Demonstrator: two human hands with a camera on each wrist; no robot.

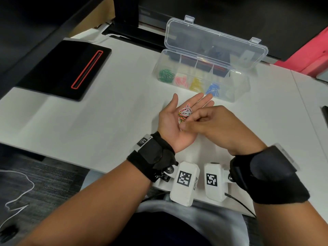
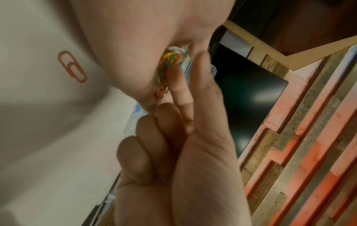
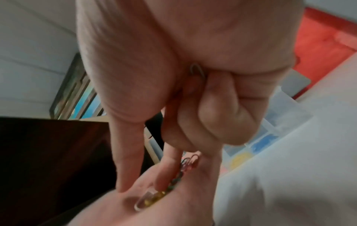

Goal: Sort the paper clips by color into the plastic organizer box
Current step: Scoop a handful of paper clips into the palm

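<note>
My left hand (image 1: 193, 102) lies palm up over the white table, fingers straight, carrying a small pile of mixed paper clips (image 1: 185, 112). My right hand (image 1: 188, 121) hovers over that palm, and its thumb and forefinger pinch at the pile (image 3: 173, 180). Its other fingers are curled round a pale clip (image 3: 197, 72). The clear organizer box (image 1: 245, 80) stands just beyond with its lid (image 1: 213, 41) up. It holds green (image 1: 166, 75), pink (image 1: 181, 80), yellow (image 1: 196, 84) and blue clips (image 1: 213, 87) in separate compartments. One orange clip (image 2: 72, 67) lies on the table under my left hand.
A black pad with a red-outlined slot (image 1: 67, 68) lies at the table's left. A dark monitor stand (image 1: 127, 15) rises behind, and a red object (image 1: 310, 55) sits at the far right. The table's front edge runs just under my wrists.
</note>
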